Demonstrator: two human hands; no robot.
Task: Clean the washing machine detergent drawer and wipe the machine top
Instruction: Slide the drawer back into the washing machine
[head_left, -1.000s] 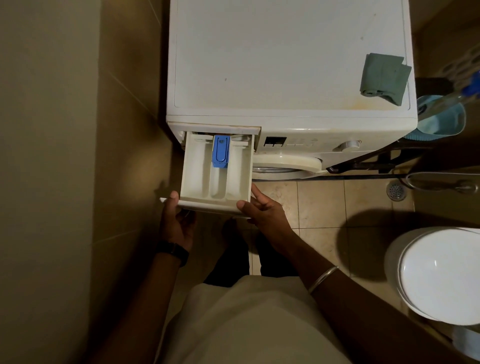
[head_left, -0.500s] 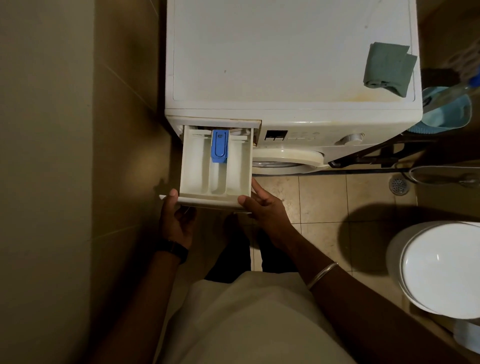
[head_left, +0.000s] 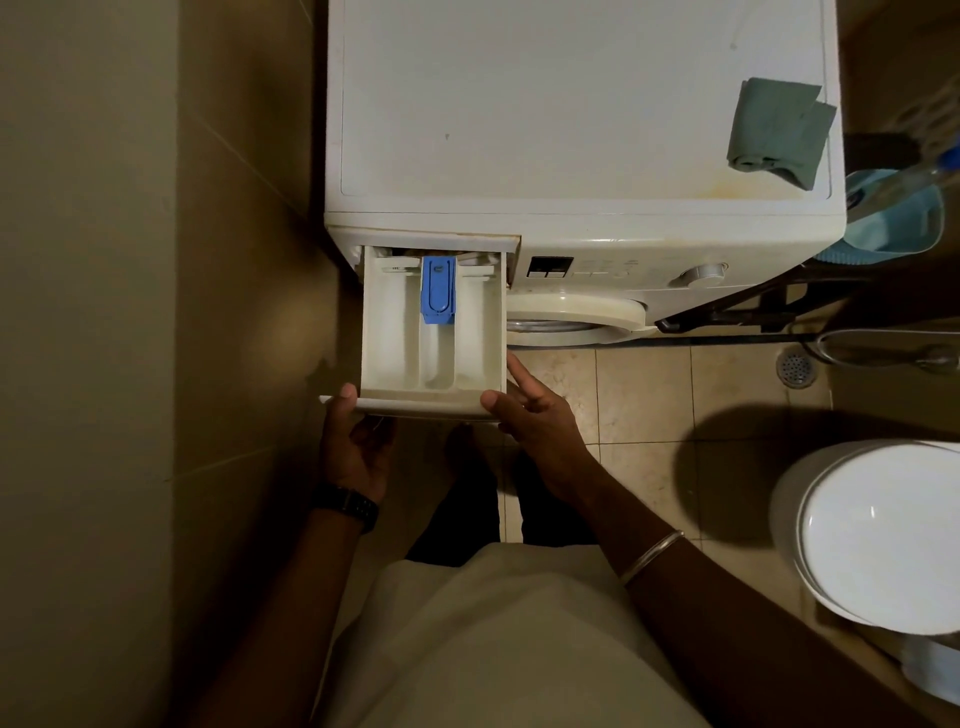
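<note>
- The detergent drawer (head_left: 434, 332) juts from the washing machine (head_left: 571, 130) front, at its left.
- My left hand (head_left: 356, 447) and right hand (head_left: 535, 415) flank its near end.
- A cloth (head_left: 776, 130) lies on the machine's right edge.
- The toilet (head_left: 878, 535) stands to my right.

I can read no text from here. The panel (head_left: 613, 270) beyond my right hand (head_left: 535, 415) carries faint marks, and the blue insert (head_left: 438, 291) an embossed sign, all too small to make out.

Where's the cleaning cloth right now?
In the head view the folded green cloth lies on the washing machine top, at its right edge near the front right corner, far from the open detergent drawer.
</note>
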